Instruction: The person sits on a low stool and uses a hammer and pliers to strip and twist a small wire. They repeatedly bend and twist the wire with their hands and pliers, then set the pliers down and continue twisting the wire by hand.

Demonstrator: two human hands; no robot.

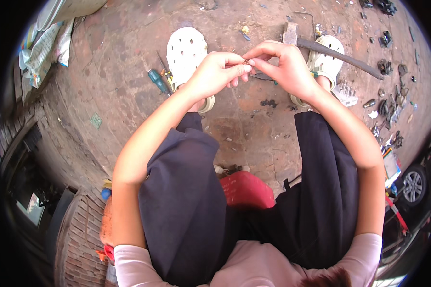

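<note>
My left hand (218,71) and my right hand (283,64) meet over the floor between my feet. Thumbs and fingertips on both sides pinch a tiny copper-coloured piece (246,62), too small to name and partly covered by the fingers. Just beyond the right hand lies a hammer (340,55) with a long dark handle, crossing over the right white clog. Beside the left white clog (187,45) rests a screwdriver (156,79) with a teal handle. Under my right wrist, a thin dark tool (262,76) shows only in part.
A small pale tray of metal bits (347,93) stands right of my right foot. Dark metal parts (392,107) lie scattered along the right. Between my legs is a red seat or container (246,190). Plastic sacks (45,55) sit at upper left, a car wheel (413,185) at far right.
</note>
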